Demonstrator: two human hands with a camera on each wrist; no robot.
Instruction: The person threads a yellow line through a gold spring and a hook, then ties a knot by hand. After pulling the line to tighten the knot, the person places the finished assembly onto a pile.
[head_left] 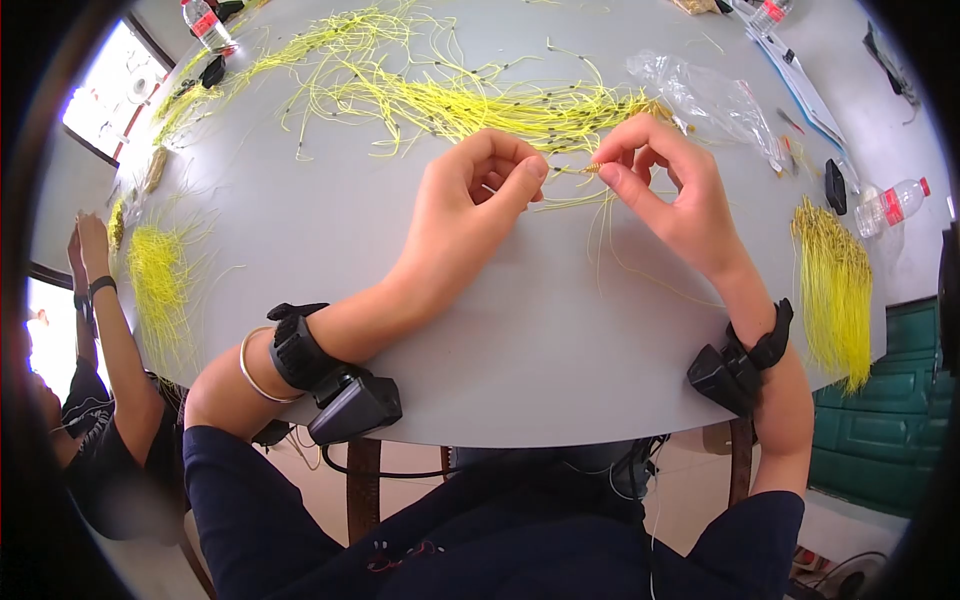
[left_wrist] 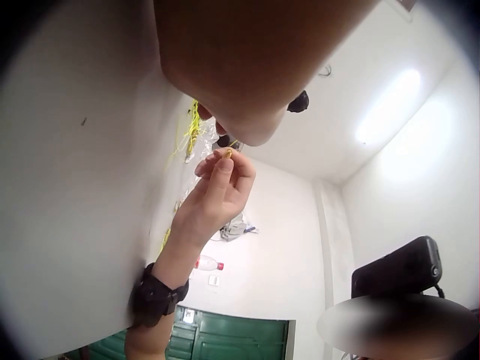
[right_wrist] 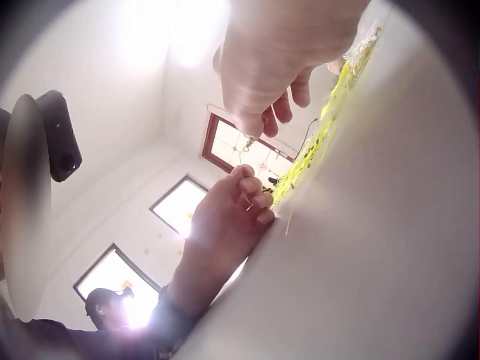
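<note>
In the head view my right hand (head_left: 672, 190) pinches a small gold-coloured coiled metal piece (head_left: 592, 169) between thumb and index finger. Facing it, my left hand (head_left: 475, 195) has its thumb against the curled index finger, pinching a thin yellow line whose end runs toward the metal piece. The right wrist view shows the metal piece (right_wrist: 249, 144) at the right fingertips, just above the left hand (right_wrist: 225, 217). Behind both hands lies a large bundle of yellow lines (head_left: 480, 108) with small dark pieces along them.
A clear plastic bag (head_left: 715, 100) lies behind the right hand. At the right edge is a bundle of yellow lines with gold ends (head_left: 835, 290), near a bottle (head_left: 892, 207). More yellow lines (head_left: 160, 275) lie at the left, beside another person's arm (head_left: 120, 310).
</note>
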